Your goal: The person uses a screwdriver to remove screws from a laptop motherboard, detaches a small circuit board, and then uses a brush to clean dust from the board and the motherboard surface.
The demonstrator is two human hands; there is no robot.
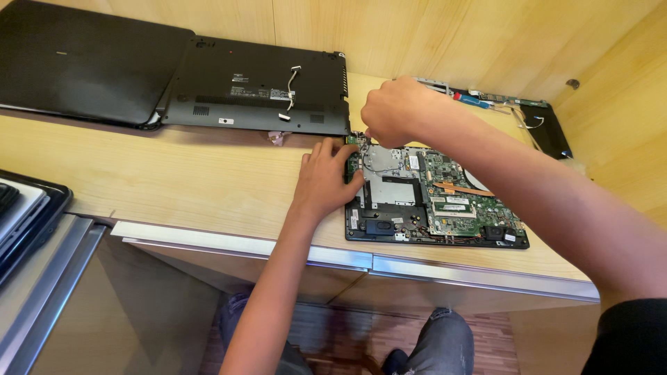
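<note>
An opened laptop base (445,208) with its green circuit board and metal drive bay exposed lies on the wooden desk (174,173). My left hand (325,177) rests flat on the base's left edge, fingers spread against it. My right hand (394,111) hovers over the base's far left corner, fingers pinched together at the corner; what they pinch is hidden, too small to make out.
A black laptop bottom cover (257,87) with loose white cables lies at the back, next to a closed black laptop lid (76,62) on the left. A dark screen part with wires (545,128) sits at the back right. Stacked trays (28,208) stand at the left edge.
</note>
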